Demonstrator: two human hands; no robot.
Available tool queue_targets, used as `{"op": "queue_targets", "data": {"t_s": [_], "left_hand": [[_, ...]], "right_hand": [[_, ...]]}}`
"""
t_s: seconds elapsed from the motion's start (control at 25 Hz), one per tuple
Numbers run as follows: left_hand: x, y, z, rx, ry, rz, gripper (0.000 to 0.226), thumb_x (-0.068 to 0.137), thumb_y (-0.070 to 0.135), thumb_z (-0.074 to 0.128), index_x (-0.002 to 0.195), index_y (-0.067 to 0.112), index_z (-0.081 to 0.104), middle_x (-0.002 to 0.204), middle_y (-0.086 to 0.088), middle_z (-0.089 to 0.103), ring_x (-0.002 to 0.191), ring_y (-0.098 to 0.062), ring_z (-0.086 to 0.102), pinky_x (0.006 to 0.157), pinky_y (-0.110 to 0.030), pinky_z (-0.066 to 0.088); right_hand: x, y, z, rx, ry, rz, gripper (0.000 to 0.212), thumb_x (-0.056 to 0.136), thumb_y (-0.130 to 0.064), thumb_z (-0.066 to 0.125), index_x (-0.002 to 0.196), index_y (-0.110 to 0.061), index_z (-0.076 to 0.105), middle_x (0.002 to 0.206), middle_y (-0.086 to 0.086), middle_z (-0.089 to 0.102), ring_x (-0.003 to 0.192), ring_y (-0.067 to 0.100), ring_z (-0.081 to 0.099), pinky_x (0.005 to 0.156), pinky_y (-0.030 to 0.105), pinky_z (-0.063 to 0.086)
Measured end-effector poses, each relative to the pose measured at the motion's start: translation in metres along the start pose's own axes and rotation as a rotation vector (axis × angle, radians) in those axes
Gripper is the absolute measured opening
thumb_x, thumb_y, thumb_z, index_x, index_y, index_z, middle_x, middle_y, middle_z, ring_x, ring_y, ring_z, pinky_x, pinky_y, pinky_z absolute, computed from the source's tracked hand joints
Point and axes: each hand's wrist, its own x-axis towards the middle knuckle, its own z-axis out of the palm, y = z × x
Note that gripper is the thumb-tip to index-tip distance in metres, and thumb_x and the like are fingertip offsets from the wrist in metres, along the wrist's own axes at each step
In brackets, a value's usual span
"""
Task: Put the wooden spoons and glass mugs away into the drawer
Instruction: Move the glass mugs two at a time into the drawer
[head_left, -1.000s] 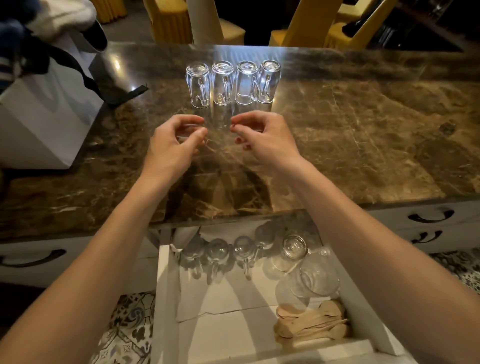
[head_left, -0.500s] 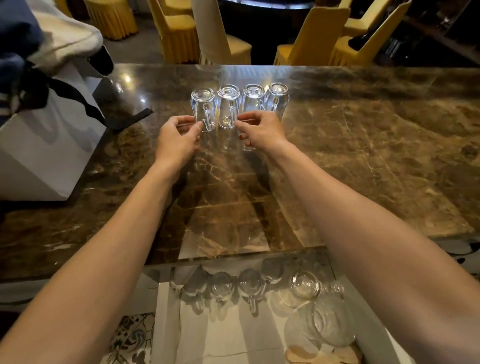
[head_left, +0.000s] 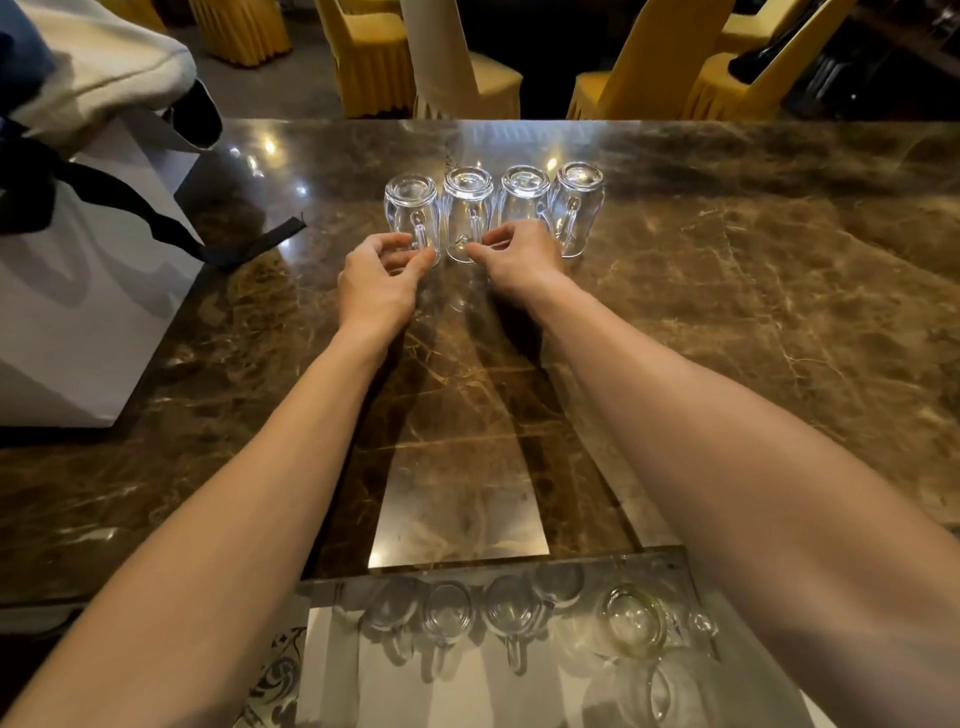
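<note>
Four clear glass mugs stand upside down in a row on the brown marble counter (head_left: 727, 312). My left hand (head_left: 382, 283) reaches the leftmost mug (head_left: 410, 208), thumb and forefinger pinching at the lower end of its handle. My right hand (head_left: 519, 254) pinches at the handle of the second mug (head_left: 467, 202) and hides the lower part of the third mug (head_left: 524, 192). Nothing touches the fourth mug (head_left: 579, 202). Below the counter edge the open white drawer (head_left: 332, 675) holds several more glass mugs (head_left: 506, 608). No wooden spoons are in view.
A white paper bag (head_left: 78, 291) with black ribbon handles stands at the counter's left end, one ribbon trailing toward the mugs. Cloth lies on top of the bag. Yellow-covered chairs (head_left: 374, 57) stand beyond the far edge.
Both hands have moved forward across the counter from short of the row to the mugs. Their fingertips now close at the handles of the two left mugs. The view has tilted up, hiding the spoons.
</note>
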Motion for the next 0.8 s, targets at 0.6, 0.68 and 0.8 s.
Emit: {"op": "queue_targets", "data": {"t_s": [0.6,0.68,0.8], "left_hand": [[-0.003,0.004,0.011,0.112,0.111,0.172,0.022,0.083,0.017,0.069,0.104,0.012,0.069,0.091,0.007,0.067,0.084,-0.004,0.065,0.078,-0.012,0.050],[-0.005,0.005,0.011,0.092,0.109,0.181,0.020,0.083,0.015,0.069,0.102,0.012,0.071,0.089,0.006,0.068,0.084,-0.006,0.066,0.083,-0.022,0.053],[-0.010,0.006,0.009,0.074,0.111,0.185,0.018,0.082,0.014,0.070,0.099,0.015,0.072,0.086,0.007,0.069,0.080,-0.001,0.065,0.084,-0.025,0.054]], "right_hand": [[0.004,-0.004,0.013,-0.222,0.154,-0.141,0.020,0.088,-0.027,0.065,0.098,-0.011,0.071,0.099,0.007,0.071,0.093,0.019,0.065,0.070,0.025,0.042],[0.002,-0.004,0.012,-0.218,0.164,-0.144,0.019,0.089,-0.026,0.064,0.097,-0.010,0.071,0.097,0.008,0.072,0.091,0.020,0.066,0.068,0.025,0.042],[-0.004,-0.006,0.011,-0.226,0.167,-0.162,0.019,0.090,-0.025,0.063,0.095,-0.009,0.072,0.095,0.006,0.072,0.087,0.017,0.066,0.063,0.024,0.039]]}}
